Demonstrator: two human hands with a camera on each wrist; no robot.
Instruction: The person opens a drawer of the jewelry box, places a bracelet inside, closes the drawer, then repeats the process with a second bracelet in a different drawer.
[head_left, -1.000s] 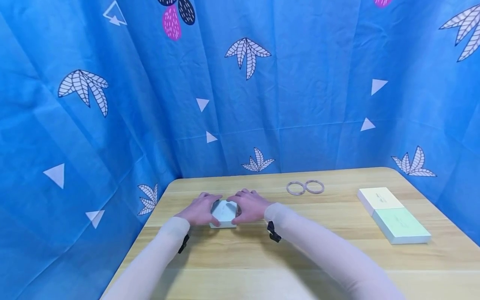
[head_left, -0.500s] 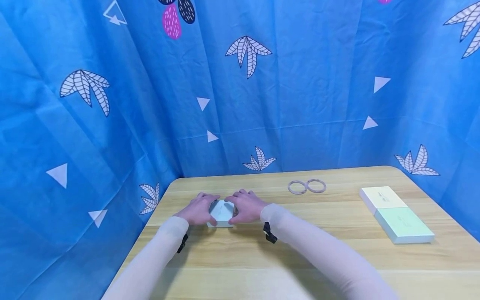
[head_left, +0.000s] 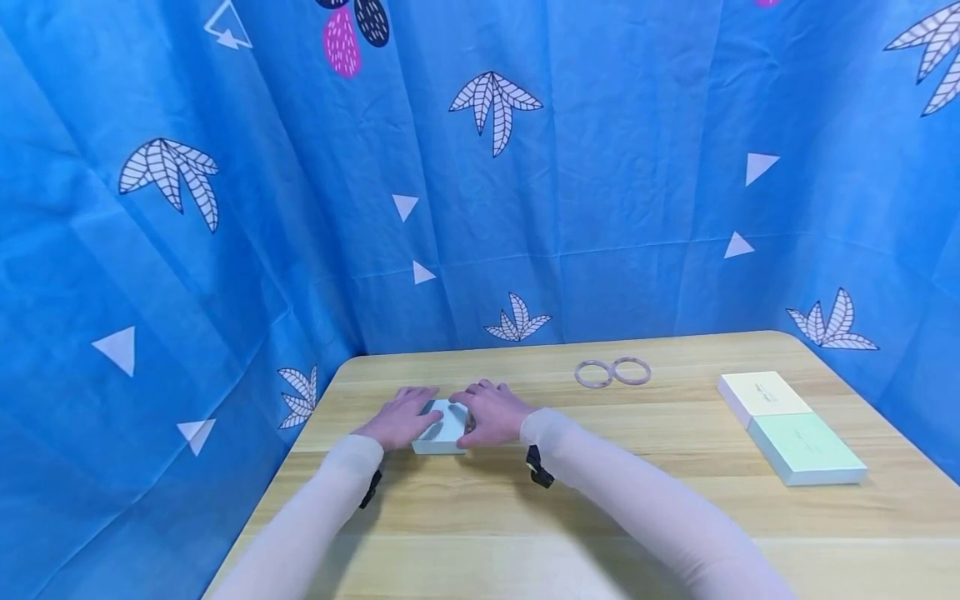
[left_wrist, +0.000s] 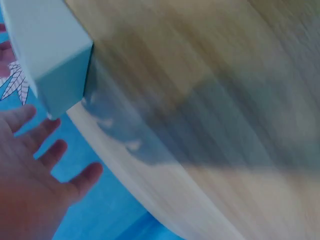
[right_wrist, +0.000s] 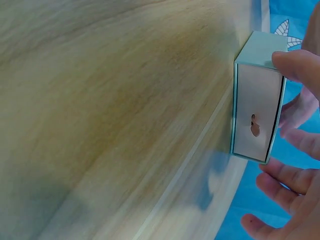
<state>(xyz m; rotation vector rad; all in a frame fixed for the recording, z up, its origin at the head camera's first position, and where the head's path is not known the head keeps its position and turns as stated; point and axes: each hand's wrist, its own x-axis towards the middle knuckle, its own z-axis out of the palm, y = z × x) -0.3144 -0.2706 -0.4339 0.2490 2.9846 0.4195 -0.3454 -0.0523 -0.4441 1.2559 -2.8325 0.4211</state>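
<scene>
The seven-o'clock box [head_left: 452, 427] looks like smooth, matt card, the bench [head_left: 450, 517] grained wood, the curtain [head_left: 607, 175] creased cloth.

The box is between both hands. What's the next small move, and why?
I'd probably loosen the right hand from the box: the box appears to rest flat on the table, and the left hand lies open beside it, so neither seems needed for support.

On a wood-grain tabletop [head_left: 480, 517] we see a pale-blue box [head_left: 450, 426], two rings [head_left: 612, 372], a cream box [head_left: 763, 393], a green box [head_left: 808, 444].
</scene>
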